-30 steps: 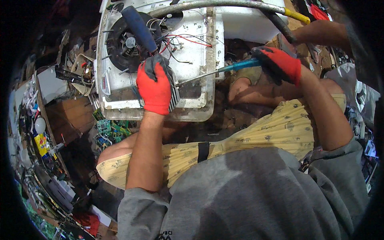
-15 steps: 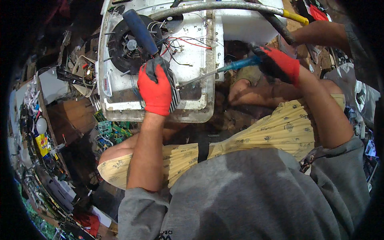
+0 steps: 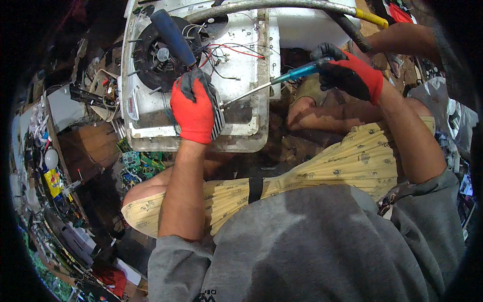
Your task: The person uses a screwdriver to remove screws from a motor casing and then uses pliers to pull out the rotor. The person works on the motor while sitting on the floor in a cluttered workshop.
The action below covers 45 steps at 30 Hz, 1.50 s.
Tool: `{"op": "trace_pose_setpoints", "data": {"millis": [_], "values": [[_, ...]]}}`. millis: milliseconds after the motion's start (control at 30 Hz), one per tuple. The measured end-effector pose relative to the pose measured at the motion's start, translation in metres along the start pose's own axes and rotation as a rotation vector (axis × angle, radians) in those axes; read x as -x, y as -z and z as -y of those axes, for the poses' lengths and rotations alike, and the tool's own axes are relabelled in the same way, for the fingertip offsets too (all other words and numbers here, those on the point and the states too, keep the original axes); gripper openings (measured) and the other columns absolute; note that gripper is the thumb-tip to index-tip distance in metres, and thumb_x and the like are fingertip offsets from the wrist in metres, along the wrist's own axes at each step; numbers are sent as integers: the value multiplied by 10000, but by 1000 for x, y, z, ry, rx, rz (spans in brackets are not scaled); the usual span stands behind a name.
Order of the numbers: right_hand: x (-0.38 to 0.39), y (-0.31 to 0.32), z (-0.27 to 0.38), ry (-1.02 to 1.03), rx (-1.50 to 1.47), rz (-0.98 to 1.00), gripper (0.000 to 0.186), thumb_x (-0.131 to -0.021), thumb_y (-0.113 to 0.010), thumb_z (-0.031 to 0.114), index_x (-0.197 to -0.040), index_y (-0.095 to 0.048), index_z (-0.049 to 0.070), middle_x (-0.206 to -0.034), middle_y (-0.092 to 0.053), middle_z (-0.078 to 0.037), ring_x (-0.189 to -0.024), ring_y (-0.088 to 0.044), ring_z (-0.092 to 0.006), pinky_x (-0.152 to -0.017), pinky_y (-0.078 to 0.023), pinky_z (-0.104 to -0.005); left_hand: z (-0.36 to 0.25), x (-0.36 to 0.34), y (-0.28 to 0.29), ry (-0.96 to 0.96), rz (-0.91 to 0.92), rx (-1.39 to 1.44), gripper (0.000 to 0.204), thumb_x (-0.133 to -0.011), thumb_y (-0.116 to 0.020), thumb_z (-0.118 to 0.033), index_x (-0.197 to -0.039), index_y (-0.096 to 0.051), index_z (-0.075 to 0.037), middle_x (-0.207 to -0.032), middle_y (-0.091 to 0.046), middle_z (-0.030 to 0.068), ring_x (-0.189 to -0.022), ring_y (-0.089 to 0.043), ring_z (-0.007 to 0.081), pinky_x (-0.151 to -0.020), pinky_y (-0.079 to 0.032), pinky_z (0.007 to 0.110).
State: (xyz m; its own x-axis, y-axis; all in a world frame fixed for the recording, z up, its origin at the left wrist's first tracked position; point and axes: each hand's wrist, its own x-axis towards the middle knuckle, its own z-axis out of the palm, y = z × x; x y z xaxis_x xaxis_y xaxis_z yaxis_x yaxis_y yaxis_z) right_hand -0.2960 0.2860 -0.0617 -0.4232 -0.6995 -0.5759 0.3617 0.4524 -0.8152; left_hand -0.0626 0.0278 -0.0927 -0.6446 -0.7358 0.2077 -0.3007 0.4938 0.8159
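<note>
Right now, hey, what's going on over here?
A person in red-and-black gloves has a striped part in the left hand. The right hand holds a teal-handled screwdriver, its tip at or very near the part's edge. They are working over a white panel, where a round black fan unit and loose wires sit.

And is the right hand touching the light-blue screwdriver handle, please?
Touching: in the head view, the right hand grips the screwdriver handle by its end.

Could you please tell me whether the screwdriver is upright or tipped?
Tipped: the screwdriver stretches sideways from the right hand to the striped block in the left hand.
</note>
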Motion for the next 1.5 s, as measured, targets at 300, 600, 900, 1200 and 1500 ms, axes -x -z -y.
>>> {"op": "trace_pose_setpoints", "data": {"millis": [300,600,900,1200,1500], "values": [[-11,8,-8,45,-56,-45,317,-1000,-547,450,-1026,-554,134,-759,-503,16,-633,-504,-101,-552,-447,-274,9,-1,-1,-62,-12,-38,212,-961,-557,-172,-1028,-653,4,-921,-666,139,-832,-639,279,-766,-496,362],[-28,32,-10,-160,94,-17,222,-1006,-571,332,-1080,-569,123,-787,-537,8,-641,-540,-134,-620,-499,-304,15,-2,-1,-62,6,-57,249,-1010,-537,-222,-1062,-643,-3,-865,-676,56,-778,-621,147,-732,-490,296],[-25,18,17,-228,233,77,251,-981,-607,374,-1027,-557,132,-788,-514,15,-674,-511,-96,-616,-467,-276,9,-1,-2,-76,-52,-75,242,-986,-552,-200,-1071,-652,3,-909,-684,91,-814,-637,197,-761,-497,323],[-30,30,-10,4,313,113,317,-1013,-509,422,-993,-571,111,-811,-581,-9,-542,-536,-115,-484,-450,-281,10,-1,-3,-81,-24,-33,249,-1011,-531,-219,-1050,-650,-4,-881,-683,68,-784,-623,157,-738,-495,306],[-14,25,8,-32,259,311,175,-950,-613,263,-916,-568,98,-757,-546,18,-631,-524,-91,-551,-448,-266,-2,-1,-1,-77,-24,-25,173,-940,-558,-154,-960,-642,-5,-911,-640,180,-842,-619,356,-768,-479,412]]}}
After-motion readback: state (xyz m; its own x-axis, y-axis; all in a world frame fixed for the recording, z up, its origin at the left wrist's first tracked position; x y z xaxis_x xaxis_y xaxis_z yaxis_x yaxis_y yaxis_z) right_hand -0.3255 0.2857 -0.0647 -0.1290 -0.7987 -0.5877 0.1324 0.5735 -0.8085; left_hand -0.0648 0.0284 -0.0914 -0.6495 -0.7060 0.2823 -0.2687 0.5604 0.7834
